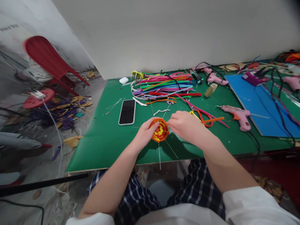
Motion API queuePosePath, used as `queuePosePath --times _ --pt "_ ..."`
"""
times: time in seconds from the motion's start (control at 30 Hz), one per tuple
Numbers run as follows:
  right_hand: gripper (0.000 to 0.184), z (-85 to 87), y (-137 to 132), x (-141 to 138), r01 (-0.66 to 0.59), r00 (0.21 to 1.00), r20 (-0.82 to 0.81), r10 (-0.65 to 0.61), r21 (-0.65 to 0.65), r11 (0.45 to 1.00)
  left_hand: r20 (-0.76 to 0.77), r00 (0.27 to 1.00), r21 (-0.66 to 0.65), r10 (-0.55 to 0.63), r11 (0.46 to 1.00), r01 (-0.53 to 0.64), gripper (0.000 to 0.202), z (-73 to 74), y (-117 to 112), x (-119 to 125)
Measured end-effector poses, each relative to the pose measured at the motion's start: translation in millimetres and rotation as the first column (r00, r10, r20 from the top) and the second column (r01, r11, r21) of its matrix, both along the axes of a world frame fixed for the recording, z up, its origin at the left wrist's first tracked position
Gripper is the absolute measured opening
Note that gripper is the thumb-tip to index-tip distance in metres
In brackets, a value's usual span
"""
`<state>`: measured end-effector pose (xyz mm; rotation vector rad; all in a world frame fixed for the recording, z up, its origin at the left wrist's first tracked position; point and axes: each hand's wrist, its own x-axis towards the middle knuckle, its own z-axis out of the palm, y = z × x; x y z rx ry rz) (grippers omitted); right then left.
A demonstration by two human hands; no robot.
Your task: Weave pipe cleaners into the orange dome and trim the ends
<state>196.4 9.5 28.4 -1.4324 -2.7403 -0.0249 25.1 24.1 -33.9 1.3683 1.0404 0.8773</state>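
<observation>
My left hand (145,134) grips a round woven disc (160,135) in bands of red, orange and yellow, with the thumb laid over its face. Thin pale wires (159,156) stick out from the disc like spokes, some reaching past the table's front edge. At the disc's right rim, my right hand (185,125) is closed in a pinch; whatever lies between its fingertips is hidden. A short whitish fuzzy strip (161,111) lies just beyond the disc. Beside my right hand are orange-handled scissors (199,114) with an orange pipe cleaner (212,119) across them.
A heap of coloured pipe cleaners (164,84) lies at the back of the green table (103,140). Left of it are a phone (127,112) and a white case (123,80). A pink glue gun (239,115), its cable and a blue board (260,106) occupy the right side.
</observation>
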Motion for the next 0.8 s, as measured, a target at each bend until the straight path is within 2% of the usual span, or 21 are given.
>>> queuePosePath --times 0.2,0.33,0.43,0.5,0.57,0.6,0.7,0.73,0.8 --pt "0.021 -0.8 -0.6 -5.1 -0.077 0.993 -0.078 0.087 0.122 0.99 -0.243 0.969 0.141 -0.045 0.987 0.082 0.028 8.0 -6.7 -0.7" --pt "0.02 -2.0 1.3 -4.6 -0.067 0.986 -0.132 0.099 0.225 0.972 -0.4 0.903 0.16 -0.16 0.957 0.24 0.027 17.7 -12.9 -0.9" --pt "0.017 -1.8 3.5 1.5 -0.001 0.982 -0.186 0.044 0.225 0.974 -0.472 0.844 0.168 -0.257 0.913 0.371 0.027 24.2 -15.6 -2.1" --pt "0.016 0.1 4.3 10.2 0.031 0.975 -0.224 0.001 0.139 0.99 -0.49 0.814 0.18 -0.312 0.878 0.444 0.028 28.9 -16.7 -3.4" --pt "0.016 3.5 4.2 21.8 -0.014 0.966 -0.257 0.002 -0.043 0.999 -0.493 0.774 0.189 -0.397 0.82 0.54 0.029 34.4 -17.9 -4.4" --pt "0.017 5.6 4.1 27.7 -0.064 0.96 -0.279 0.017 -0.16 0.985 -0.489 0.748 0.193 -0.449 0.78 0.595 0.029 37.3 -18.5 -4.5" --pt "0.018 10.6 4.9 40.7 -0.228 0.924 -0.38 0.038 -0.471 0.852 -0.459 0.652 0.169 -0.603 0.661 0.731 0.03 45.2 -20.2 -3.6" --pt "0.019 11.2 6.0 42.5 -0.26 0.912 -0.41 0.025 -0.529 0.808 -0.438 0.634 0.15 -0.637 0.644 0.75 0.03 47.0 -20.5 -3.2" --pt "0.02 10.1 9.4 42.8 -0.289 0.889 -0.458 -0.015 -0.587 0.756 -0.379 0.641 0.106 -0.667 0.657 0.746 0.03 48.3 -20.2 -3.0"
